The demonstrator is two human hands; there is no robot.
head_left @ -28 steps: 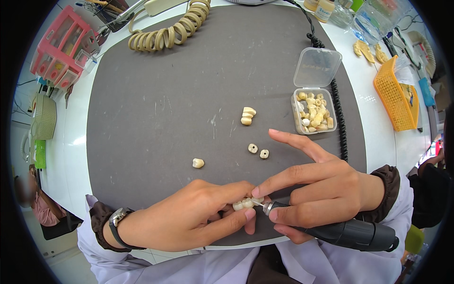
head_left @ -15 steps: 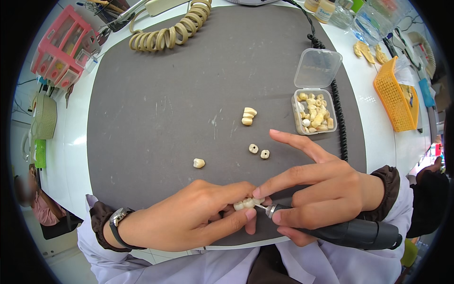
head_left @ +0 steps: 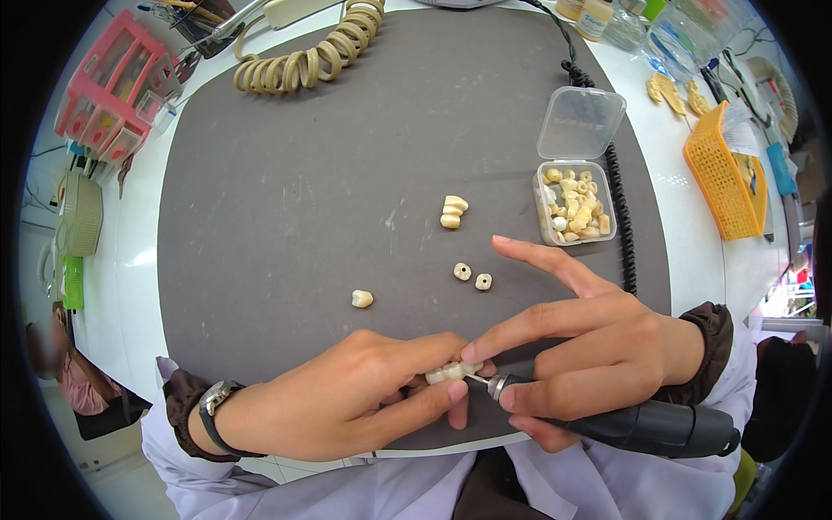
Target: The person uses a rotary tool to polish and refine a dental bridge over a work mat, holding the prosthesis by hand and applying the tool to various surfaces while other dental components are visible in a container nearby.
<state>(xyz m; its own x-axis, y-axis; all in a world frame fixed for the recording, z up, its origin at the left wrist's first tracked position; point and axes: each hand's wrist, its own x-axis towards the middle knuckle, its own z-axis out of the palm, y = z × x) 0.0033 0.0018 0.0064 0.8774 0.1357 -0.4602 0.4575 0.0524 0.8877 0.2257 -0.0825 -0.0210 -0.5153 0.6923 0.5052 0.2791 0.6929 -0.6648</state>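
Observation:
Between the thumb and fingers of my left hand (head_left: 373, 386) is a whitish dental bridge (head_left: 448, 373) of several joined teeth. A black dental handpiece (head_left: 641, 426) lies in my right hand (head_left: 589, 347), its metal nose and thin bur pointing left at the bridge. The bur's tip is at the bridge's right end; whether it touches, I cannot tell. One right fingertip rests by the bridge, and the index finger stretches out ahead. Beyond my hands lie a single tooth crown (head_left: 362, 299), two small crowns with dark holes (head_left: 463, 271) and a joined crown piece (head_left: 452, 211).
A clear hinged box (head_left: 576, 204) of crowns stands lidded-back at right, beside a black coiled cord (head_left: 620, 199). Farther right is a yellow basket (head_left: 726, 178). A beige coiled hose (head_left: 312, 65) crosses the grey mat's (head_left: 286, 191) far edge. Pink drawers (head_left: 108, 87) stand far left.
Hardly anything differs. Both hands keep their hold on the bridge and the handpiece, and the whole view has shifted very slightly.

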